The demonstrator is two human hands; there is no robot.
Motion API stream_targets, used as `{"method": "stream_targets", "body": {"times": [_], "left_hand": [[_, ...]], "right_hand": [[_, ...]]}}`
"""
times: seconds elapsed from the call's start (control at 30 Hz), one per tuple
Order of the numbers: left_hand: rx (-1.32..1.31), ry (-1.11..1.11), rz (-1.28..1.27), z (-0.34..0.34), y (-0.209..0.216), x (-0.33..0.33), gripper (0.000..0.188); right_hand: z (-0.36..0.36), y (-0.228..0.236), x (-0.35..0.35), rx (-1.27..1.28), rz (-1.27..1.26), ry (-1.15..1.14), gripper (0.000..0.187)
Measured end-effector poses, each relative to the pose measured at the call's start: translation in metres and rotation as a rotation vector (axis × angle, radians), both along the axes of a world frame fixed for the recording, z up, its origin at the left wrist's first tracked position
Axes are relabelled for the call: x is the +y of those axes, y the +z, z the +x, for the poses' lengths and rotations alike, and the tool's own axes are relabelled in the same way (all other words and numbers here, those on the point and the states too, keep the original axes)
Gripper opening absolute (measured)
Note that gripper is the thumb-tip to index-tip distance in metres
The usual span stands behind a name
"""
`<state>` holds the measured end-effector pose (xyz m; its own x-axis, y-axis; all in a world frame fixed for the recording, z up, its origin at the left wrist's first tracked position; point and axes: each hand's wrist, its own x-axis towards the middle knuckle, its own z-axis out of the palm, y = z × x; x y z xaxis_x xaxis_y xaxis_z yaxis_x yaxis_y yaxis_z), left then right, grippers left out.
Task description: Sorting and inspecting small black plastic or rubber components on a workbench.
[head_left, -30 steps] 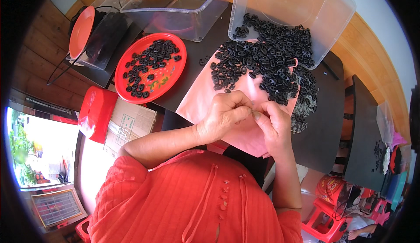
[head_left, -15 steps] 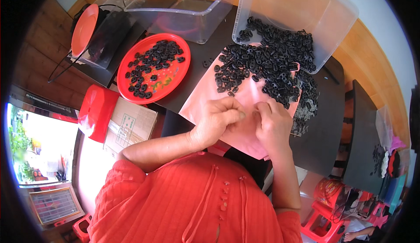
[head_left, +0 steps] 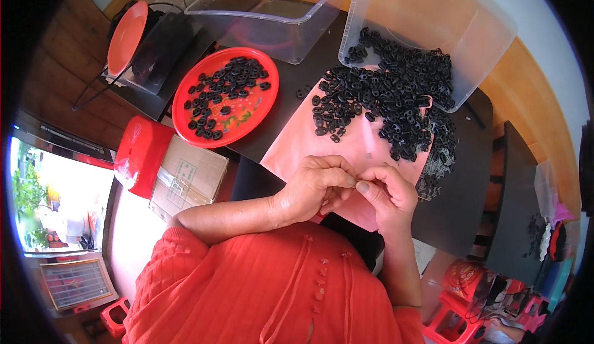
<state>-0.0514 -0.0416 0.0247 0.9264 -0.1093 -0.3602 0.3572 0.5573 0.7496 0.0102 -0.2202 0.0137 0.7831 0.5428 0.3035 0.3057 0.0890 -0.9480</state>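
My left hand [head_left: 322,186] and my right hand [head_left: 393,195] meet fingertip to fingertip over the near edge of a pink cloth [head_left: 291,143]. Both pinch closed; whatever sits between the fingertips is too small or too hidden to make out. Beyond them, a heap of small black oval pieces with two holes [head_left: 383,99] spreads over the cloth and back into a tipped clear plastic bin [head_left: 427,9]. Small grey pieces [head_left: 440,152] lie heaped at the cloth's right side. To the left, a round red tray [head_left: 257,108] carries several black pieces.
Another clear bin [head_left: 266,34] stands at the back of the dark table [head_left: 461,204]. On the left are an orange-red plate [head_left: 128,37], a red container [head_left: 143,155] and a cardboard box [head_left: 192,174]. Red stools [head_left: 455,313] and part of another person are at lower right.
My hands were apart over the cloth and have come together at the fingertips, nearer my body. The whole view has shifted slightly; the heap and tray look the same.
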Motion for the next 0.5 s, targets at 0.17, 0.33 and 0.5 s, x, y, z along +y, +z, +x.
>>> {"method": "stream_targets", "body": {"times": [0.17, 0.33, 0.5], "left_hand": [[-0.551, -0.043, 0.801, 0.013, 0.002, 0.025, 0.011], [-0.972, 0.114, 1.698, 0.046, -0.006, 0.05, 0.014], [-1.047, 0.099, 1.82, 0.055, -0.016, 0.048, 0.015]], "right_hand": [[0.005, -0.001, -0.007, -0.035, -0.037, -0.084, 0.007], [0.006, -0.007, -0.01, 0.071, -0.011, -0.156, 0.006], [0.006, -0.014, -0.012, 0.095, 0.004, -0.132, 0.006]]}}
